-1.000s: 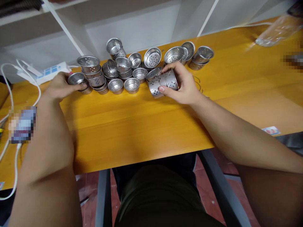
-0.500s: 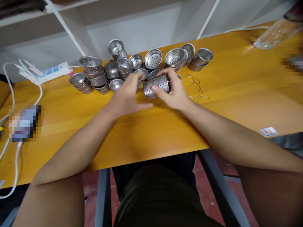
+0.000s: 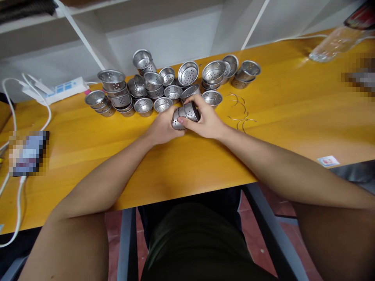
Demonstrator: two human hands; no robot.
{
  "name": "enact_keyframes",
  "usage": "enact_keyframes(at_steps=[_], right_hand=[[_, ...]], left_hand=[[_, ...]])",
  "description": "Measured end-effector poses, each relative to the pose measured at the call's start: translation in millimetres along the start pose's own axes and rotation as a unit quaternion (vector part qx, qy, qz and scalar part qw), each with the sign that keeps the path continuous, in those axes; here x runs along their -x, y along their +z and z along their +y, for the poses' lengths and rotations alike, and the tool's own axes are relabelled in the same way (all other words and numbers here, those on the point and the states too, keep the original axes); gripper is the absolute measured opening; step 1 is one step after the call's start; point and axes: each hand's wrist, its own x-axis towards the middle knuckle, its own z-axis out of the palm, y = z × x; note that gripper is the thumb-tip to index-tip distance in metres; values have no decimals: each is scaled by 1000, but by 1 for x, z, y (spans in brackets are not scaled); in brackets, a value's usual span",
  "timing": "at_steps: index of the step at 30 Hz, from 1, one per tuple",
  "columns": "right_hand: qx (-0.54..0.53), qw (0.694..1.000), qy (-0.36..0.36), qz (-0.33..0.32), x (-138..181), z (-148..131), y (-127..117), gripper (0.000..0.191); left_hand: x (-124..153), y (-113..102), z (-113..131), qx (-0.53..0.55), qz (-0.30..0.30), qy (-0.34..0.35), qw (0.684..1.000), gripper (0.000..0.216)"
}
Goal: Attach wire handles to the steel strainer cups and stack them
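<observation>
From my end of the feed, both hands are now on the same thing. My left hand [image 3: 165, 127] has closed around one end of the perforated metal cups [image 3: 182, 116], while my right hand [image 3: 206, 119] grips the other end, its thumb along the near side. A second ago the left hand was far off, on the leftmost cups [image 3: 99, 100]; half a second ago it was in mid-reach, fingers spread and apart from the metal — now that gap is gone. The right hand has held on throughout, though it has drifted a little to the left and nearer to me.

The held cups lie on their side, end to end, in front of the cluster on the desk [image 3: 187, 168]. I cannot tell whether they touch the wood.

The leftmost cups stand where the left hand let them go, beside the tall stack [image 3: 113, 88]. A single cup [image 3: 211, 99], mostly hidden behind the right hand before, now shows just beyond it. The thin curved wires [image 3: 242, 121] to the right are fully in view too — a second ago the right hand and forearm covered most of them.
</observation>
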Motion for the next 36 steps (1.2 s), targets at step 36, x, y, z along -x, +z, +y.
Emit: enact_keyframes(at_steps=[36], right_hand=[[129, 992, 18, 0, -2, -43, -28, 89]], left_hand=[[2, 25, -49, 32, 11, 139, 990, 127]])
